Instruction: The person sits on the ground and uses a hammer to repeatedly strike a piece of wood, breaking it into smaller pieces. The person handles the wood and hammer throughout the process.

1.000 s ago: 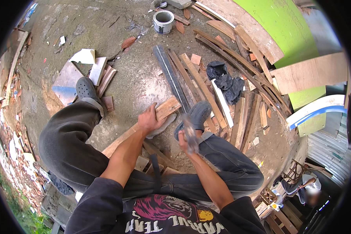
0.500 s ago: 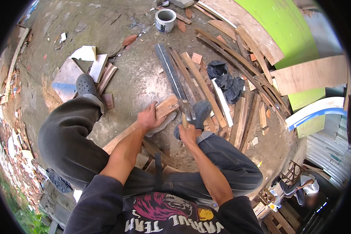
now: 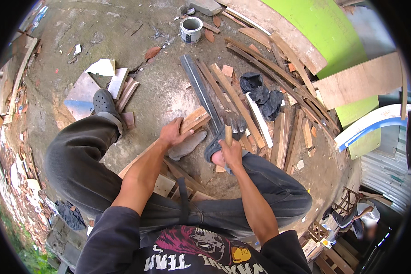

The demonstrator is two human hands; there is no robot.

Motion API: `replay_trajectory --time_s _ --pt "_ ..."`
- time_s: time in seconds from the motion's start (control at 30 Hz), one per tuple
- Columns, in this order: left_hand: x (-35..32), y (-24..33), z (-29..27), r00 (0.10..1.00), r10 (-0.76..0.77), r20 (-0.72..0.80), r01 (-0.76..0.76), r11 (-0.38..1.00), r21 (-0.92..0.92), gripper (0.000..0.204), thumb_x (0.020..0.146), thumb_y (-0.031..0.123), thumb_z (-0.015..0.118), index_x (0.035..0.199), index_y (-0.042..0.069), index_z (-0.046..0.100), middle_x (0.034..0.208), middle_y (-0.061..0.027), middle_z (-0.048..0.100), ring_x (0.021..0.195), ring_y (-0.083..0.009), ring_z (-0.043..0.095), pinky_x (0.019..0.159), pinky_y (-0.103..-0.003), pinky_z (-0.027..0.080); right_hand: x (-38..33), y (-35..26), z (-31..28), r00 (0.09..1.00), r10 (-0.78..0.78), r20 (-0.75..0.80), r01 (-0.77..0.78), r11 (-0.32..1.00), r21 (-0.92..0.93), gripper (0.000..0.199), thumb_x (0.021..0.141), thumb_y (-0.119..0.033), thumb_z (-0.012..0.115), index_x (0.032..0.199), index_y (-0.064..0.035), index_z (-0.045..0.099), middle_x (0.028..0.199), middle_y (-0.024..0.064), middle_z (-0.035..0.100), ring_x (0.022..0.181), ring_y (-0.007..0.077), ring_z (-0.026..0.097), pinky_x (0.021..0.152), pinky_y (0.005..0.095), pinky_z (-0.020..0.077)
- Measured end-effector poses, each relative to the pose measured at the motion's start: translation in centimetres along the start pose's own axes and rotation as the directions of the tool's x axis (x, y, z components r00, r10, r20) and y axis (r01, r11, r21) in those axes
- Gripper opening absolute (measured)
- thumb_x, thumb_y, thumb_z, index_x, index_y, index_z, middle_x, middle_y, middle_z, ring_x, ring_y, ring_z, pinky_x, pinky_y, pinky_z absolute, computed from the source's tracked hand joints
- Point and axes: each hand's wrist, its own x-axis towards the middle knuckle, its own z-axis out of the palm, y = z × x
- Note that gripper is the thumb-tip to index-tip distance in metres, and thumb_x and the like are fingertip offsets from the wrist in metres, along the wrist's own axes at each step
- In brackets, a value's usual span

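Note:
My left hand (image 3: 172,132) is wrapped round a wooden plank (image 3: 194,119), which slants from my lap up to its far end in front of me. A hammer (image 3: 229,134) is in my right hand (image 3: 230,154), gripped by its light wooden handle. Motion blurs the hammer's head, which is over my right shoe (image 3: 213,147), to the right of the plank's end and apart from it. Under the plank's far part lies a flat grey stone (image 3: 187,146). More wooden pieces (image 3: 183,174) lie below the plank, partly hidden by my left arm and legs.
Long boards and strips (image 3: 235,102) lie ahead and right, beside a crumpled black plastic bag (image 3: 262,95). A paint can (image 3: 191,30) stands farther off. Panel offcuts (image 3: 81,93) lie by my left shoe. Green sheets (image 3: 326,34) edge the right; another person (image 3: 354,213) is at the lower right.
The hammer has swung right, away from the plank's end, with my right hand shifting slightly right. My left hand keeps its grip on the plank, whose end sits slightly lower-angled in view.

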Motion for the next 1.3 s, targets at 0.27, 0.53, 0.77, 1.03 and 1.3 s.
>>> replay_trajectory --time_s 0.27,0.53,0.77,1.03,1.3 --pt "-1.1 0.6 0.1 1.0 0.015 0.005 -0.015 0.998 0.062 0.08 0.094 0.063 0.049 0.152 0.009 0.039 0.115 -0.0211 0.062 0.106 -0.0381 0.063 0.089 -0.044 0.052 -1.4 -3.0 -0.4 0.997 -0.004 0.08 0.008 0.998 -0.056 0.032 0.086 -0.025 0.069 0.081 0.0054 0.063 0.065 0.0174 0.061 0.062 0.0246 0.059 0.065 0.041 0.0472" --pt "-1.3 1.8 0.3 0.975 -0.208 -0.076 0.212 0.977 0.035 0.088 0.092 0.069 0.048 0.157 0.012 0.03 0.12 -0.0227 0.061 0.108 -0.0403 0.063 0.091 -0.048 0.051 -1.7 -3.8 0.4 0.99 0.066 0.126 -0.054 0.994 -0.095 0.032 0.086 -0.028 0.068 0.082 0.0034 0.064 0.066 0.0177 0.062 0.064 0.0267 0.062 0.066 0.0415 0.0482" --pt "-1.7 2.3 1.9 0.981 -0.188 -0.049 0.194 0.965 0.174 0.098 0.077 0.078 0.061 0.14 0.005 0.045 0.121 -0.024 0.06 0.104 -0.0409 0.065 0.09 -0.05 0.052 -1.1 -2.1 1.5 0.993 -0.046 0.104 0.068 0.975 -0.211 0.031 0.086 -0.028 0.068 0.083 0.0032 0.064 0.065 0.0165 0.061 0.064 0.0231 0.062 0.065 0.0399 0.048" --pt "-1.9 2.1 -0.1 0.981 -0.097 0.17 0.11 0.992 -0.064 0.088 0.081 0.072 0.063 0.132 0.002 0.047 0.117 -0.0265 0.062 0.108 -0.0424 0.063 0.091 -0.049 0.051 -0.5 -3.4 -0.8 0.993 0.057 0.104 -0.055 0.998 -0.025 0.03 0.086 -0.025 0.068 0.08 0.004 0.061 0.061 0.0117 0.055 0.059 0.0186 0.054 0.062 0.0389 0.0449" --pt "-2.1 1.2 0.9 0.986 -0.164 0.033 0.165 0.986 -0.019 0.094 0.082 0.082 0.049 0.131 0.002 0.055 0.102 -0.0245 0.071 0.099 -0.0416 0.068 0.088 -0.049 0.052 -1.3 -2.9 -0.1 0.991 0.012 0.134 -0.004 0.998 -0.063 0.031 0.088 -0.027 0.067 0.079 0.0021 0.062 0.061 0.0122 0.059 0.055 0.0212 0.059 0.057 0.0387 0.0454"
